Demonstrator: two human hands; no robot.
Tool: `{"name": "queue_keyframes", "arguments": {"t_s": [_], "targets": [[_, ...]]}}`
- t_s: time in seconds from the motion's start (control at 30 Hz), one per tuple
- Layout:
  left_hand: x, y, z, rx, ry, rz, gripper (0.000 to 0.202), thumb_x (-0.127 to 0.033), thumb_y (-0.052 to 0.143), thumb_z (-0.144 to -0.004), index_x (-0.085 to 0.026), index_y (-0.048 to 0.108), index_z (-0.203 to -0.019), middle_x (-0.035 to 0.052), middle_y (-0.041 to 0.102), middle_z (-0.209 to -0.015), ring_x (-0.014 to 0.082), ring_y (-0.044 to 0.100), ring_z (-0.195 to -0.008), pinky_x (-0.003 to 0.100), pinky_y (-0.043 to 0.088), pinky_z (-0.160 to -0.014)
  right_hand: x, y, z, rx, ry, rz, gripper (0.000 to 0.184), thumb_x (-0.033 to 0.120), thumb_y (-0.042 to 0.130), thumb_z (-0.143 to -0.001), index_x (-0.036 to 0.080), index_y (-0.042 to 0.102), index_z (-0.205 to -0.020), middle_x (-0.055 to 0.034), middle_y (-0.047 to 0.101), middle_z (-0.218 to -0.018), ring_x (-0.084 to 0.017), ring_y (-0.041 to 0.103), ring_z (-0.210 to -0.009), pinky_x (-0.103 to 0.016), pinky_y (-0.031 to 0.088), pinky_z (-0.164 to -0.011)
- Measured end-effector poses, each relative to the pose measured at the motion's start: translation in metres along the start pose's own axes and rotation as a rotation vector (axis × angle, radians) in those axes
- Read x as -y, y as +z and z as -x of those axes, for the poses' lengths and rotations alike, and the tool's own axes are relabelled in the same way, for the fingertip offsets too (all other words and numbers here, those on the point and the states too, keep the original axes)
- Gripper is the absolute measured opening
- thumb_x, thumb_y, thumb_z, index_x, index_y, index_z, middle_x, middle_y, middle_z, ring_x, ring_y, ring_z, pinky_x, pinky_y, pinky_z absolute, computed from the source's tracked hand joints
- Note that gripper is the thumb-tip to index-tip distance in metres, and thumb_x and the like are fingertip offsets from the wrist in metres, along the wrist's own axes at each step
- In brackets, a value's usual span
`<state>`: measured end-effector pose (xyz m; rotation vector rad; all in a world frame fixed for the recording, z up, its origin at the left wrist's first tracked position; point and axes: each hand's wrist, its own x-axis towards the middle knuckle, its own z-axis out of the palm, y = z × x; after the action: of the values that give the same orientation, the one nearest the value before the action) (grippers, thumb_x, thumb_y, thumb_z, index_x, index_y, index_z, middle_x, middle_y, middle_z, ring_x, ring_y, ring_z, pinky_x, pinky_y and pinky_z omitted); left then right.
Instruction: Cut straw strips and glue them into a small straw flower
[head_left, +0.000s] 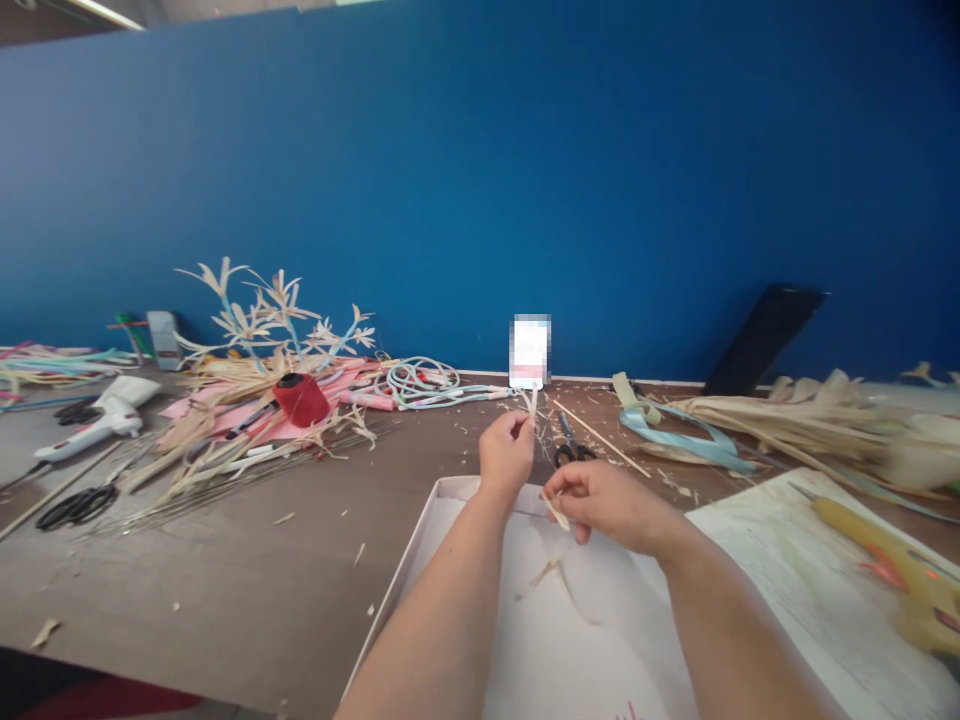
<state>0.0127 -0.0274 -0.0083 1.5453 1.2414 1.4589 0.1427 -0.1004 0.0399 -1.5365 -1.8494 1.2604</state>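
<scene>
My left hand (pixel 506 452) is closed in a pinch on a thin pale strip (pixel 534 402) that stands up from the fingertips. To its right and a little nearer, my right hand (pixel 606 505) pinches a small piece of dried leaf (pixel 556 512), pale straw in colour. Both hands hang over the far end of a shallow white box (pixel 517 660). Inside the box lies a loose leaf scrap (pixel 551 570) with a thin curled strand. Just beyond my right hand, black-handled scissors (pixel 574 452) rest on the table, partly hidden by it.
A lit phone (pixel 529 352) leans on the blue partition (pixel 480 180). At left are leaf flowers (pixel 277 300), a red thread spool (pixel 301 398), a white glue gun (pixel 105 415) and scissors (pixel 79 505). At right lie a yellow glue gun (pixel 885 560) and dried leaves (pixel 810 425).
</scene>
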Motion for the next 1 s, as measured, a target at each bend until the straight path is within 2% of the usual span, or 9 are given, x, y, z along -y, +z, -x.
{"name": "queue_keyframes", "arguments": {"t_s": [0.2,0.33,0.5,0.6,0.7,0.8,0.9,1.0], "targets": [[0.000,0.000,0.000,0.009,0.000,-0.002,0.021,-0.033,0.049,-0.078,-0.018,0.064,-0.080,0.0013,0.064,-0.071,0.0120,0.055,-0.064,0.022,0.041,-0.062,-0.002,0.000,0.000,0.008,0.009,-0.040,0.015,0.023,0.049,-0.069,0.018,0.059,-0.079,-0.0028,0.068,-0.076,-0.011,0.058,-0.047,-0.023,0.038,-0.050],[0.002,0.000,-0.001,0.006,-0.006,-0.004,0.021,-0.032,0.049,-0.077,-0.018,0.064,-0.079,0.0012,0.064,-0.071,0.0121,0.056,-0.065,0.022,0.040,-0.063,-0.003,0.000,-0.001,-0.002,-0.026,-0.015,0.017,0.024,0.050,-0.069,0.018,0.062,-0.080,-0.0026,0.068,-0.075,-0.012,0.056,-0.050,-0.023,0.037,-0.049],[0.003,0.002,-0.002,-0.005,-0.037,0.003,0.020,-0.031,0.051,-0.076,-0.018,0.065,-0.080,0.0010,0.064,-0.070,0.0119,0.055,-0.064,0.022,0.040,-0.063,0.004,0.001,0.003,-0.031,-0.090,0.191,0.015,0.028,0.057,-0.067,0.023,0.069,-0.074,-0.0006,0.067,-0.074,-0.015,0.056,-0.063,-0.023,0.037,-0.053],[0.003,0.001,-0.002,0.003,-0.032,-0.013,0.019,-0.030,0.050,-0.076,-0.017,0.064,-0.078,-0.0002,0.063,-0.068,0.0110,0.054,-0.063,0.021,0.040,-0.062,0.009,0.007,0.005,0.055,-0.122,0.296,0.014,0.030,0.059,-0.066,0.022,0.070,-0.070,-0.0014,0.067,-0.075,-0.016,0.057,-0.068,-0.024,0.037,-0.058],[0.002,0.000,-0.002,0.008,-0.023,-0.025,0.019,-0.029,0.050,-0.076,-0.018,0.064,-0.077,-0.0010,0.063,-0.067,0.0103,0.053,-0.062,0.021,0.039,-0.061,0.012,0.017,0.005,0.140,-0.124,0.413,0.016,0.031,0.062,-0.063,0.025,0.071,-0.074,-0.0006,0.067,-0.080,-0.016,0.057,-0.070,-0.024,0.036,-0.060],[0.003,0.000,-0.002,0.007,-0.023,-0.022,0.019,-0.029,0.049,-0.076,-0.018,0.064,-0.076,-0.0010,0.063,-0.067,0.0101,0.053,-0.062,0.021,0.039,-0.061,0.014,0.028,0.005,0.163,-0.135,0.519,0.018,0.033,0.065,-0.059,0.028,0.070,-0.076,0.0015,0.066,-0.082,-0.016,0.056,-0.070,-0.023,0.033,-0.057],[0.003,0.000,-0.002,0.009,-0.010,-0.030,0.018,-0.029,0.050,-0.076,-0.018,0.064,-0.076,-0.0010,0.064,-0.068,0.0104,0.055,-0.063,0.021,0.040,-0.062,0.016,0.036,0.004,0.139,-0.176,0.603,0.013,0.025,0.059,-0.062,0.027,0.068,-0.071,0.0020,0.065,-0.075,-0.015,0.055,-0.067,-0.024,0.031,-0.054],[0.003,-0.001,-0.002,0.010,-0.005,-0.029,0.018,-0.028,0.050,-0.076,-0.018,0.064,-0.076,-0.0010,0.064,-0.068,0.0105,0.055,-0.063,0.021,0.040,-0.063,0.014,0.040,0.002,0.139,-0.207,0.625,0.019,0.016,0.051,-0.062,0.025,0.067,-0.067,0.0022,0.065,-0.070,-0.014,0.054,-0.064,-0.023,0.029,-0.051]]}}
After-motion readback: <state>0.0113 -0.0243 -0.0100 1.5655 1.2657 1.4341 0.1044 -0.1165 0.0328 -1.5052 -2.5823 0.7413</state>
